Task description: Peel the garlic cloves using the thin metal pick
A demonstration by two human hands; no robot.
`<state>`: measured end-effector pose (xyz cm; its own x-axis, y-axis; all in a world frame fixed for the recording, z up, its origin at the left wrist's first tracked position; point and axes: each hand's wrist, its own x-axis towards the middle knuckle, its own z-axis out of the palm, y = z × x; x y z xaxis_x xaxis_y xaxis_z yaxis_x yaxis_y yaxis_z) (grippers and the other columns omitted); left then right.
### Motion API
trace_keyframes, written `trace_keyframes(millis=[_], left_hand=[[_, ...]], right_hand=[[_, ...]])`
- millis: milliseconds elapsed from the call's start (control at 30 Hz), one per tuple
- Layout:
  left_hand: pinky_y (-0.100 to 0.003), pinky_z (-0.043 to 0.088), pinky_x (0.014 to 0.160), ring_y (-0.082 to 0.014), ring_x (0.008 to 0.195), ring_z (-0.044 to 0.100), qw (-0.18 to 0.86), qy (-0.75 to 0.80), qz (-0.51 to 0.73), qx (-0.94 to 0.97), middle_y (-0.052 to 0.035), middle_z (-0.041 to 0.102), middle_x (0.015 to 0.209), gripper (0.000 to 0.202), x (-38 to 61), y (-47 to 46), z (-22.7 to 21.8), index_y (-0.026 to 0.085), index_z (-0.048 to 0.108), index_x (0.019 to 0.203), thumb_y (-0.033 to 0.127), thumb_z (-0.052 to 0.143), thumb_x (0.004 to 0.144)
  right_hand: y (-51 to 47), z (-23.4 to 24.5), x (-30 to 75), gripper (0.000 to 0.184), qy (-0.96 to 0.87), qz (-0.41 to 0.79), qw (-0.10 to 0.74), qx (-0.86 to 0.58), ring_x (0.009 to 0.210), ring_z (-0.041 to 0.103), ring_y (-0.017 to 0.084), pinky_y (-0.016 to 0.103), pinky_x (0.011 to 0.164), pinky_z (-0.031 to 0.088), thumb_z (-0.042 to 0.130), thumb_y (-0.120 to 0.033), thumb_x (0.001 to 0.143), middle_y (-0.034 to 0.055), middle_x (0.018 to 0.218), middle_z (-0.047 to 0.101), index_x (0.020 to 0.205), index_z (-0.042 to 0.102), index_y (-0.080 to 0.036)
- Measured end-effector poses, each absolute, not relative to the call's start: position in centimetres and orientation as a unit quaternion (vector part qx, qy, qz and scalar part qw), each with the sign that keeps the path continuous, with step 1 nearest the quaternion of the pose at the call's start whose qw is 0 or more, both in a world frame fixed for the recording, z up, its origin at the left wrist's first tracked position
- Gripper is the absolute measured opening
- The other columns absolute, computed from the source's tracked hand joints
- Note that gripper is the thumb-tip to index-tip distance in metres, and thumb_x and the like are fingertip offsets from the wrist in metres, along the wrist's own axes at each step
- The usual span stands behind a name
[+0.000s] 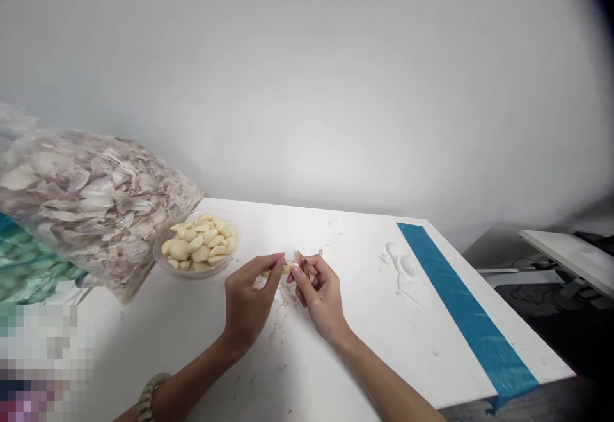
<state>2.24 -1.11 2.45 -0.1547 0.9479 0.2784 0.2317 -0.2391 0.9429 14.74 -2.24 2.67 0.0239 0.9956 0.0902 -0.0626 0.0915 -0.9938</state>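
Observation:
My left hand [250, 297] is closed in a pinch, its thumb and index fingertip at one end of a small pale garlic clove [288, 268]. At the other end my right hand [320, 297] grips the clove with thumb and fingers. A small dark, narrow tool [306, 266], which looks like a short knife blade, sticks up from the right hand; its handle is hidden. Loose garlic skins lie on the table under the hands. To the left of my left hand stands a clear round bowl [196, 274] heaped with peeled garlic cloves [202, 242].
A large clear bag [96, 198] full of garlic skins leans at the left, beside a green-blue bag [29, 268]. The white table [192, 351] carries skin scraps, a blue tape strip [460, 307] and a crumpled whitish piece [405, 265] at right. Behind rises a wall.

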Motion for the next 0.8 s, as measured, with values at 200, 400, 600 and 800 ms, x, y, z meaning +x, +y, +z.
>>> trace_keyframes(millis=[200,400,600,800], left_hand=[[-0.022,0.051,0.071,-0.0133,0.074,0.066,0.275,0.516,0.561,0.586,0.0001,0.073,0.080,0.012,2.24,-1.38,2.64,0.021,0.071,0.083,0.025,0.061,0.078],[-0.023,0.052,0.073,-0.0138,0.076,0.066,0.334,0.527,0.564,0.540,0.0004,0.073,0.082,0.013,2.23,-1.38,2.74,0.022,0.072,0.083,0.028,0.063,0.077],[-0.023,0.053,0.075,-0.0131,0.075,0.066,0.377,0.512,0.563,0.528,0.0003,0.072,0.081,0.013,2.24,-1.32,2.54,0.022,0.071,0.084,0.029,0.064,0.077],[-0.022,0.053,0.075,-0.0122,0.074,0.066,0.404,0.512,0.562,0.509,0.0003,0.072,0.080,0.013,2.35,-1.37,2.90,0.021,0.071,0.082,0.031,0.064,0.076]], right_hand=[[-2.66,2.89,14.51,0.027,-0.482,0.480,0.564,-0.468,0.039,0.035,0.004,0.020,0.037,0.027,0.059,-0.044,0.082,-0.0022,0.067,0.059,0.079,0.049,-0.019],[-2.57,2.67,14.67,0.023,-0.462,0.469,0.599,-0.455,0.038,0.034,0.002,0.018,0.036,0.024,0.059,-0.039,0.084,-0.0034,0.067,0.057,0.078,0.049,-0.019],[-2.28,2.45,14.99,0.027,-0.431,0.486,0.624,-0.435,0.037,0.032,0.002,0.019,0.037,0.023,0.061,-0.036,0.083,-0.0036,0.068,0.056,0.071,0.043,-0.019],[-2.23,2.99,14.97,0.030,-0.388,0.500,0.638,-0.438,0.038,0.026,0.001,0.020,0.038,0.019,0.064,-0.037,0.080,-0.0040,0.067,0.056,0.070,0.042,-0.019]])
